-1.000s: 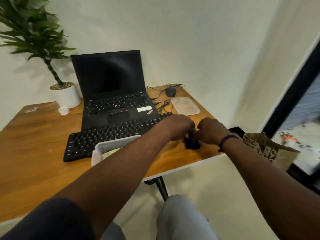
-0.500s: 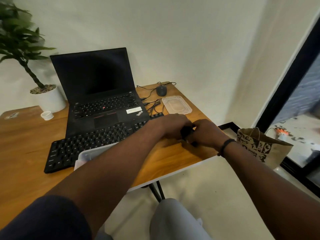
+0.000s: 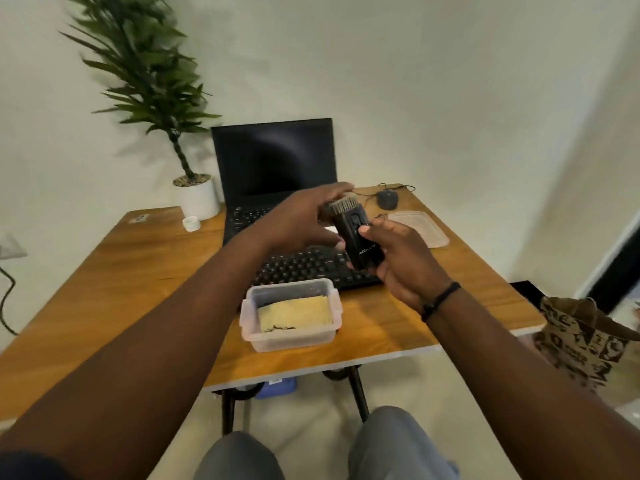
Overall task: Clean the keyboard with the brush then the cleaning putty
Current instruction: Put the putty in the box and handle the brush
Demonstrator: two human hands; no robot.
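Both hands have risen off the table edge since the earlier frame, and the brush (image 3: 353,233), previously down on the wood between them, is now held up in the air above the keyboard (image 3: 311,268).

Nearest the viewer, grey trouser knees show below the table (image 3: 114,278). A clear plastic tub (image 3: 291,315) with its lid off stands near the front edge and holds a yellow slab of cleaning putty (image 3: 294,312). A patterned paper bag (image 3: 585,341) stands on the floor to the right of the table.

The right hand (image 3: 401,261), with a dark band at the wrist, grips the black body of the brush from below and from the right, thumb pressed on its front face. The left hand (image 3: 304,220) is spread, fingers fairly straight, its fingertips touching the bristle end and its thumb near the lower body; it is not curled round the tool. The bristles point up and away from the viewer.

Behind the tub lies the black keyboard, partly hidden by the arms. Beyond it stands an open laptop (image 3: 273,161), screen dark. A clear lid (image 3: 419,228) lies to the right, with a mouse (image 3: 387,199) and its cable farther back. A small white cap (image 3: 191,223) and a potted plant (image 3: 197,195) occupy the far left corner.
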